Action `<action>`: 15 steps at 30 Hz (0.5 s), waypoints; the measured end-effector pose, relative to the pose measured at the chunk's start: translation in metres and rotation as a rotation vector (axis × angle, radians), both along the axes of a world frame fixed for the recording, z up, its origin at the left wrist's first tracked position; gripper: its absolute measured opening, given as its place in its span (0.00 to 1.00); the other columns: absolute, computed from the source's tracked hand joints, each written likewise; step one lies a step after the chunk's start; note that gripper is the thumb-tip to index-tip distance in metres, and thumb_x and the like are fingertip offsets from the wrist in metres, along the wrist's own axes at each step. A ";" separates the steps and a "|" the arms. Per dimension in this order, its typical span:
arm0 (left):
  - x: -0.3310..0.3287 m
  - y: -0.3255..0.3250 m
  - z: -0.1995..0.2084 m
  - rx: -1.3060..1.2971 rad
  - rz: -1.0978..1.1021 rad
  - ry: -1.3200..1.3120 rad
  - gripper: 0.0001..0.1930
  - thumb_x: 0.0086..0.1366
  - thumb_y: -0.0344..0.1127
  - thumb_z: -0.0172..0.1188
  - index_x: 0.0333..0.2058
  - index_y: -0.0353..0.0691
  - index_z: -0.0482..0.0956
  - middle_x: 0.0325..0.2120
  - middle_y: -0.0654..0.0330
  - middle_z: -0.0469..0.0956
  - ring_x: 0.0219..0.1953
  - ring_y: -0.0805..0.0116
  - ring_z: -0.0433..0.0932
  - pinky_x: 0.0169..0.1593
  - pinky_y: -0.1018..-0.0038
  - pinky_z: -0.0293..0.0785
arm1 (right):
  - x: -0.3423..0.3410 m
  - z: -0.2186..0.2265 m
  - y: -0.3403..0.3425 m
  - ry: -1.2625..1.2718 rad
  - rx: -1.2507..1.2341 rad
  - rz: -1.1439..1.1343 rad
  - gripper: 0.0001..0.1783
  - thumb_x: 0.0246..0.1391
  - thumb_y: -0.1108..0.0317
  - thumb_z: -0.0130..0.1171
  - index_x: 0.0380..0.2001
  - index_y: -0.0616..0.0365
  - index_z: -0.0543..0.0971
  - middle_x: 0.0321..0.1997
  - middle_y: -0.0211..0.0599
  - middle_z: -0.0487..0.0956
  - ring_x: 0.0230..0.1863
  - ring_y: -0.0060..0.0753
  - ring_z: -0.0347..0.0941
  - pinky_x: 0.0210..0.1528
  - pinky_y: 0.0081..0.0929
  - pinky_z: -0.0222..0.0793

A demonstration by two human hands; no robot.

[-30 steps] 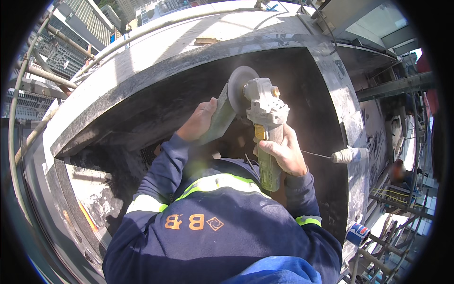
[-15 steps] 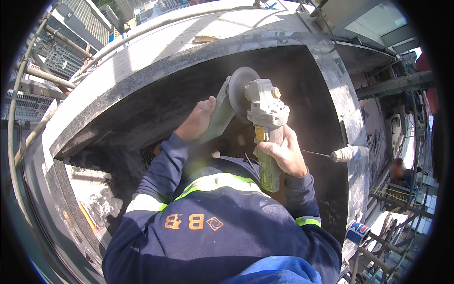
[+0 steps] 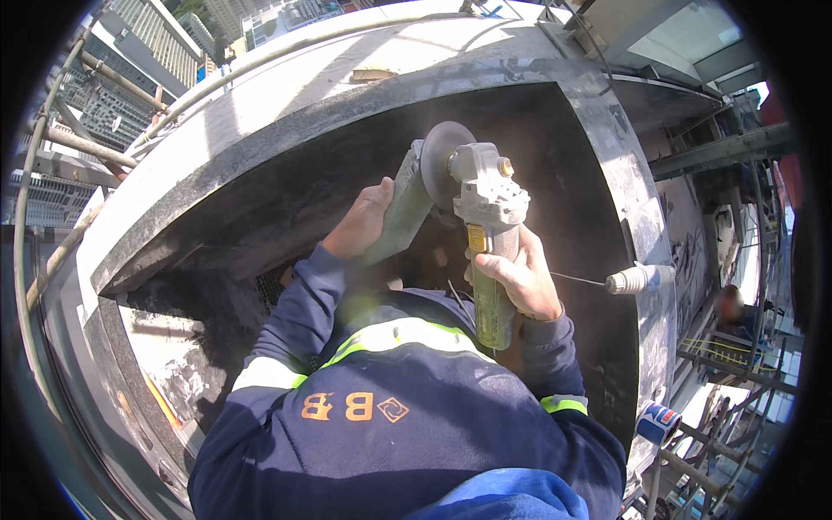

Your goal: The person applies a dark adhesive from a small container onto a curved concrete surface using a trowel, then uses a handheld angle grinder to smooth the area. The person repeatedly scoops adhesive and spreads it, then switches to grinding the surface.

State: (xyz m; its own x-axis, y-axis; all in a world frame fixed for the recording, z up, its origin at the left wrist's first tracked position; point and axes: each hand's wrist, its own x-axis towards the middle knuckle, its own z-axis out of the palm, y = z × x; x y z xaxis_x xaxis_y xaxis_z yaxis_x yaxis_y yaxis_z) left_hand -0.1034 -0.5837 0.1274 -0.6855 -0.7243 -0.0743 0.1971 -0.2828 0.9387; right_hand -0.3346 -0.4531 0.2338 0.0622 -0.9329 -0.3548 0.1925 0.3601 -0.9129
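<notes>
My right hand [image 3: 529, 277] is wrapped round the body of a dust-coated angle grinder [image 3: 490, 201], the thumb lying across it below a yellow switch. The grinder's grey disc [image 3: 440, 160] stands edge-on toward me and meets or overlaps the upper edge of a narrow grey-green slab [image 3: 402, 215]. My left hand [image 3: 364, 218] grips that slab along its left side, thumb pointing up. Whether the disc cuts into the slab or only touches its edge, I cannot tell. Pale dust hangs around the tool.
A dark recess with a pale concrete ledge [image 3: 286, 82] surrounds my arms. On the right ledge lie a white cone of string [image 3: 631, 280] and a blue tin [image 3: 657, 423]. Scaffold poles [image 3: 65, 251] run along the left. Another person [image 3: 733, 310] is far right.
Both hands, the grinder and the slab keep nearly the same places. The view has shifted very slightly.
</notes>
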 end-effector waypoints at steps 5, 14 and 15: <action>-0.004 0.002 0.006 0.024 0.023 0.055 0.30 0.77 0.56 0.35 0.47 0.34 0.78 0.35 0.64 0.81 0.31 0.80 0.76 0.36 0.79 0.75 | 0.007 -0.002 0.003 0.050 -0.143 -0.006 0.30 0.50 0.73 0.66 0.57 0.63 0.70 0.48 0.36 0.77 0.49 0.25 0.73 0.54 0.30 0.70; -0.002 0.002 0.003 0.017 0.035 0.029 0.31 0.77 0.56 0.34 0.47 0.33 0.78 0.36 0.64 0.80 0.33 0.80 0.76 0.38 0.78 0.75 | 0.006 -0.007 0.005 0.051 -0.126 -0.001 0.30 0.50 0.74 0.65 0.57 0.63 0.70 0.49 0.37 0.77 0.49 0.27 0.74 0.54 0.30 0.70; -0.002 0.001 0.004 0.017 0.033 0.030 0.31 0.77 0.57 0.34 0.47 0.33 0.78 0.36 0.64 0.80 0.33 0.80 0.76 0.38 0.78 0.75 | 0.007 -0.007 0.004 0.058 -0.138 0.005 0.29 0.50 0.74 0.65 0.57 0.63 0.70 0.49 0.36 0.77 0.49 0.26 0.74 0.54 0.30 0.70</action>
State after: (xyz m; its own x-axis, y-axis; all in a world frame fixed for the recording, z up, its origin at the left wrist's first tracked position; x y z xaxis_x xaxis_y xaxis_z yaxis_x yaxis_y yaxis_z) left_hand -0.1050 -0.5831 0.1317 -0.6637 -0.7451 -0.0665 0.2344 -0.2915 0.9274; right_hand -0.3280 -0.4496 0.2271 0.0501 -0.9727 -0.2264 0.1368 0.2313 -0.9632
